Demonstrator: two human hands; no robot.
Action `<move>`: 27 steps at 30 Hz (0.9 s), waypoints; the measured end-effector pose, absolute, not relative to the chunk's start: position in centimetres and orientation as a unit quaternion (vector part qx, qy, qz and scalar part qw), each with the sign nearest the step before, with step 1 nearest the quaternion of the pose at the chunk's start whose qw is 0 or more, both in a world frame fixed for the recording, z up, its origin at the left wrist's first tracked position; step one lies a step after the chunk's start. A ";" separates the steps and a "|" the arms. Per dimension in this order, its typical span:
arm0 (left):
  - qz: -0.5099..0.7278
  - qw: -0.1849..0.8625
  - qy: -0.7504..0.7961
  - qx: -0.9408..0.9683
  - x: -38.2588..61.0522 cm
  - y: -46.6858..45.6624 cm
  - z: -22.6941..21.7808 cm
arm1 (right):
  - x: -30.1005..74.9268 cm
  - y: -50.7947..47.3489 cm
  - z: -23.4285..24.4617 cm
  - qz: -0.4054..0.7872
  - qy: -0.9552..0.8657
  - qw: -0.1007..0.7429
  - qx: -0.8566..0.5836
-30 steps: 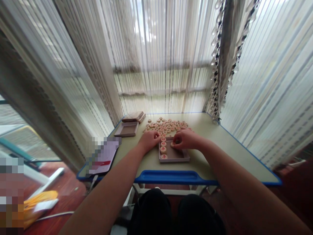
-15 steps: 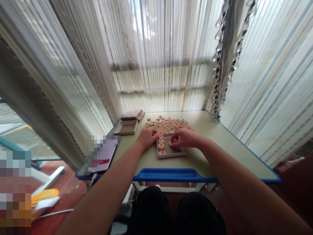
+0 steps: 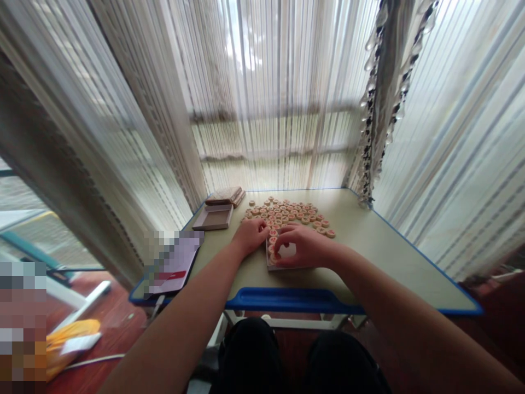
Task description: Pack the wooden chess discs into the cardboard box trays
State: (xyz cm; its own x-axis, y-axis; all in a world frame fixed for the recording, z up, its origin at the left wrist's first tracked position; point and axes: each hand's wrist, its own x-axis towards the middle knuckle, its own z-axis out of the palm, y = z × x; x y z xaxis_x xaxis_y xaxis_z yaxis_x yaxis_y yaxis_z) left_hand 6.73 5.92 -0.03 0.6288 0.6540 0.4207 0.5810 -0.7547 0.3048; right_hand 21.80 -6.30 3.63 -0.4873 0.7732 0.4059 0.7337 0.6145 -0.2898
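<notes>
A shallow box (image 3: 289, 268) with low walls lies in front of me. Round Chinese chess pieces (image 3: 273, 233) with red characters stand in a column along its left wall. My right hand (image 3: 305, 246) reaches over the box and hides most of its inside. Its thumb and index finger are closed on a chess piece (image 3: 273, 258) at the lower end of that column. Beside the box's upper left corner rests my left hand (image 3: 251, 235), fingers curled in. Whether it pinches a piece or only touches the box wall is hidden.
Many loose chess pieces (image 3: 293, 209) spread behind the box. At the far left sit a second shallow box (image 3: 213, 218) and a folded brown item (image 3: 223, 195). A tablet-like device (image 3: 180, 262) with a cable lies left. A blue tray groove (image 3: 285, 295) lines the table's front edge.
My right hand has moved left and slightly down, from the middle of the box to the column at its left wall. My left hand has stayed by the corner.
</notes>
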 end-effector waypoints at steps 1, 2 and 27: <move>0.259 0.069 0.344 0.900 6.7 5.9 0.0 | 21.8 -6.3 3.5 0.037 -0.860 0.256 -0.439; 0.258 0.069 0.345 0.900 6.7 5.9 0.0 | 21.8 -6.2 3.5 0.036 -0.860 0.254 -0.442; 0.254 0.070 0.349 0.899 6.7 5.5 0.4 | 21.6 -6.2 3.2 0.018 -0.863 0.230 -0.449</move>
State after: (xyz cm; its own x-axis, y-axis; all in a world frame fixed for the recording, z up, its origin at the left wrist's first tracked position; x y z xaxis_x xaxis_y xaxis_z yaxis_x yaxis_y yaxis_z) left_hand 6.66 5.48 0.40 0.6272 0.6633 0.4082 0.5926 -0.7465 0.3025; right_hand 21.57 -6.22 3.17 -0.4904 0.7839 0.3809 0.7671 0.5956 -0.2383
